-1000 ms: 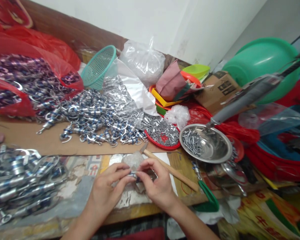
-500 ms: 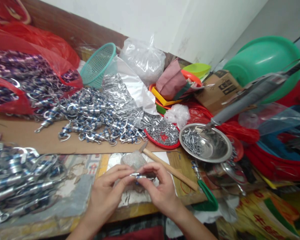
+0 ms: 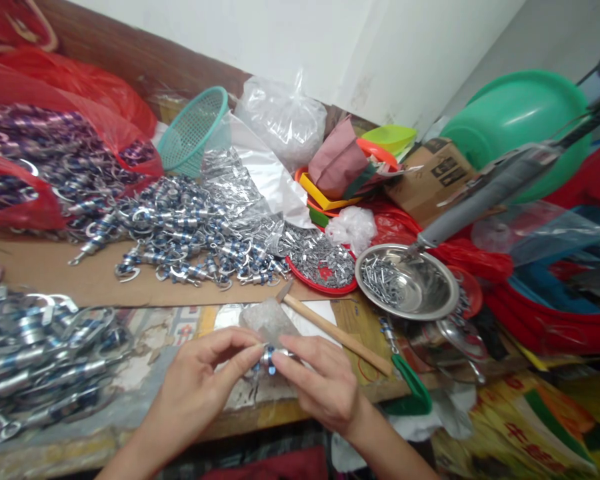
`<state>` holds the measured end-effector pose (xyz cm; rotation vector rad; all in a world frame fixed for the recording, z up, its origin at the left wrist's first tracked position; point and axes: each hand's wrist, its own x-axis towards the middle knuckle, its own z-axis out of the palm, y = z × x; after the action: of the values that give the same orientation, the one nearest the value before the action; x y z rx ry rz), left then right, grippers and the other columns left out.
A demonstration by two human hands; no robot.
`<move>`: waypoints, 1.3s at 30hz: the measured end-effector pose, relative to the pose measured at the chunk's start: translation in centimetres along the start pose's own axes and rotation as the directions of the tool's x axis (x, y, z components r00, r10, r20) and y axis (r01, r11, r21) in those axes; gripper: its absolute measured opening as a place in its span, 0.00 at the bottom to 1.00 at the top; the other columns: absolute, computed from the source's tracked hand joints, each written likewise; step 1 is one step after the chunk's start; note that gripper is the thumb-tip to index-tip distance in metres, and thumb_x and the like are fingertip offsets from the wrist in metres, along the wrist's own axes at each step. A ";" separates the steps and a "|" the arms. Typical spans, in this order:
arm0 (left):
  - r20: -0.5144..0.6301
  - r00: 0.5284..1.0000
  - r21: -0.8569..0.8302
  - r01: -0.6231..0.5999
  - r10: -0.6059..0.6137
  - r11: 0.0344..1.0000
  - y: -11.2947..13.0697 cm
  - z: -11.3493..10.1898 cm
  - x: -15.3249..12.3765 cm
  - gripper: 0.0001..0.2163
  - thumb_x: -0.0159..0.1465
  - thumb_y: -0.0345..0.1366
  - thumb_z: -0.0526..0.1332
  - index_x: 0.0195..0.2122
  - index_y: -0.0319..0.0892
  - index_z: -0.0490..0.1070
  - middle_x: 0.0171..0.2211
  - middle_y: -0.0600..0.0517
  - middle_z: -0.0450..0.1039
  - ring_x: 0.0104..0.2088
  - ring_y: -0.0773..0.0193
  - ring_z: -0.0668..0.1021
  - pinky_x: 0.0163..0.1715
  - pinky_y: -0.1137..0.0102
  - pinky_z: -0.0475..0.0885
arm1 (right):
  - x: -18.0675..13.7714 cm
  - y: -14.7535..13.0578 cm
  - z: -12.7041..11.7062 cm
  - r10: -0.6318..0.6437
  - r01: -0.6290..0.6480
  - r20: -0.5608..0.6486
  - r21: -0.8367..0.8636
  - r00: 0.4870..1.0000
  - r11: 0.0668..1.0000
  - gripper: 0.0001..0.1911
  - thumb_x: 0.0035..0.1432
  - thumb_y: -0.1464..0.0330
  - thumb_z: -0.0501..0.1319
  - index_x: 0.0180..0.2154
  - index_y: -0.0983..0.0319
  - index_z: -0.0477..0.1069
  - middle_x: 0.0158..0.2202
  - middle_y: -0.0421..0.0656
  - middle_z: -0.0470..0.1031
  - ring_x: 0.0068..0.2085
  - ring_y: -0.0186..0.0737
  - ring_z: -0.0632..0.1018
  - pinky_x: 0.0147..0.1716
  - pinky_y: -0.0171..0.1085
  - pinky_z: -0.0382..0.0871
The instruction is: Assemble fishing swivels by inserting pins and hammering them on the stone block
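Between my two hands is a small silver-and-blue metal fitting, held over the near edge of the workbench. The thumb and fingers of my left hand pinch its left end. My right hand grips the other end, partly covering it with thumb and forefinger. Just beyond the fingers lies a grey stone block on a white patch. A hammer with a wooden handle rests to its right, head toward the block.
Similar fittings form a heap on cardboard and a nearer pile at left. Small metal pieces fill a red tray. Pins lie in a steel bowl, beneath a grey tool. A green-handled item sits at the bench edge.
The fitting has turned in my fingers and shows more of its blue band. My right hand has rolled over, its back now more upward; my left hand has shifted slightly left.
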<state>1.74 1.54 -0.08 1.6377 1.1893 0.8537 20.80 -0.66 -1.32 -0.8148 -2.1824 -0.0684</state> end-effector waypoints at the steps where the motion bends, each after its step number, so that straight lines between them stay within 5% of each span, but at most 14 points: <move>1: 0.009 1.000 0.010 -0.002 0.002 1.000 0.1 0.0 0.0 0.08 0.57 0.39 0.58 0.28 0.44 0.75 0.28 0.54 0.79 0.30 0.62 0.78 0.31 0.73 0.70 | 0.0 -0.1 -0.1 -0.015 0.015 -0.004 -0.005 1.000 1.000 0.17 0.55 0.78 0.53 0.46 0.64 0.70 0.39 0.52 0.76 0.38 0.42 0.77 0.33 0.38 0.73; 6: -0.010 0.998 0.059 -0.067 0.068 0.996 0.4 0.3 -0.2 0.08 0.57 0.36 0.58 0.26 0.43 0.75 0.25 0.54 0.79 0.28 0.63 0.78 0.29 0.74 0.70 | 0.0 -0.3 -0.7 -0.080 0.081 0.013 -0.037 0.997 0.996 0.16 0.57 0.76 0.53 0.48 0.65 0.69 0.40 0.53 0.76 0.39 0.43 0.77 0.33 0.39 0.73; 11: 0.025 0.994 0.005 -0.111 0.111 0.994 0.4 0.0 0.0 0.07 0.57 0.36 0.58 0.27 0.44 0.76 0.29 0.53 0.79 0.30 0.62 0.78 0.32 0.74 0.70 | 0.1 -0.4 -0.5 0.009 -0.009 -0.002 0.003 1.000 1.000 0.15 0.55 0.78 0.53 0.42 0.63 0.72 0.39 0.51 0.77 0.36 0.41 0.77 0.31 0.38 0.73; 14: 0.076 0.997 -0.060 -0.006 0.010 0.998 0.0 -0.1 0.1 0.08 0.56 0.38 0.59 0.26 0.44 0.77 0.28 0.53 0.79 0.30 0.62 0.78 0.30 0.73 0.71 | 0.1 -0.5 0.0 0.145 -0.144 -0.004 0.088 0.989 0.986 0.16 0.55 0.79 0.54 0.41 0.60 0.73 0.37 0.47 0.77 0.34 0.38 0.78 0.31 0.36 0.73; 17: 0.008 0.989 -0.209 0.147 -0.149 0.967 -0.8 0.7 -0.1 0.08 0.55 0.40 0.61 0.28 0.43 0.77 0.27 0.52 0.79 0.29 0.61 0.78 0.30 0.72 0.72 | 0.1 -0.8 0.6 0.308 -0.302 0.012 0.244 0.951 0.922 0.12 0.55 0.75 0.58 0.40 0.60 0.74 0.34 0.46 0.78 0.32 0.37 0.78 0.31 0.33 0.73; 22: -0.048 0.950 -0.526 0.238 -0.307 0.817 -2.2 2.7 -0.9 0.21 0.48 0.39 0.67 0.44 0.44 0.71 0.34 0.51 0.79 0.36 0.60 0.79 0.36 0.71 0.75 | 0.3 -1.4 0.8 0.439 -0.468 0.162 0.289 0.884 0.835 0.09 0.55 0.71 0.60 0.37 0.62 0.76 0.26 0.45 0.77 0.26 0.36 0.76 0.24 0.32 0.71; 25: -0.009 0.940 -0.553 0.279 -0.340 0.786 -2.3 2.9 -1.1 0.22 0.48 0.40 0.67 0.45 0.42 0.70 0.33 0.51 0.78 0.35 0.59 0.79 0.35 0.70 0.75 | 1.2 1.1 0.3 0.520 -0.586 0.300 0.198 0.799 0.786 0.08 0.55 0.66 0.60 0.32 0.59 0.78 0.24 0.41 0.76 0.26 0.34 0.76 0.25 0.30 0.70; 28: 0.041 0.934 -0.565 0.314 -0.354 0.763 -2.0 2.6 -0.9 0.24 0.49 0.41 0.66 0.48 0.42 0.68 0.32 0.50 0.77 0.34 0.59 0.79 0.34 0.69 0.75 | 2.3 6.5 0.3 0.717 -0.677 0.129 -0.249 0.685 0.692 0.12 0.59 0.69 0.54 0.40 0.58 0.74 0.38 0.42 0.77 0.39 0.36 0.77 0.40 0.34 0.69; 32: 0.131 0.930 -0.574 0.353 -0.343 0.739 -1.3 2.2 -0.6 0.27 0.49 0.41 0.66 0.50 0.43 0.65 0.29 0.52 0.76 0.30 0.61 0.78 0.29 0.71 0.74 | 3.5 13.1 1.4 0.820 -0.716 0.087 -0.440 0.566 0.541 0.17 0.53 0.75 0.57 0.46 0.63 0.70 0.38 0.52 0.76 0.43 0.49 0.76 0.43 0.44 0.66; 39: 0.158 0.925 -0.555 0.373 -0.346 0.743 -1.3 1.8 -0.5 0.26 0.50 0.41 0.65 0.51 0.44 0.64 0.30 0.52 0.73 0.31 0.62 0.77 0.29 0.71 0.74 | 4.1 15.3 2.9 0.849 -0.710 0.150 -0.487 0.507 0.509 0.21 0.44 0.80 0.60 0.43 0.64 0.69 0.39 0.54 0.75 0.43 0.53 0.75 0.42 0.44 0.65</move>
<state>2.75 0.71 -1.96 0.8832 1.0310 0.8146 25.69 14.51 -3.60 -2.1729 -1.8978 0.1746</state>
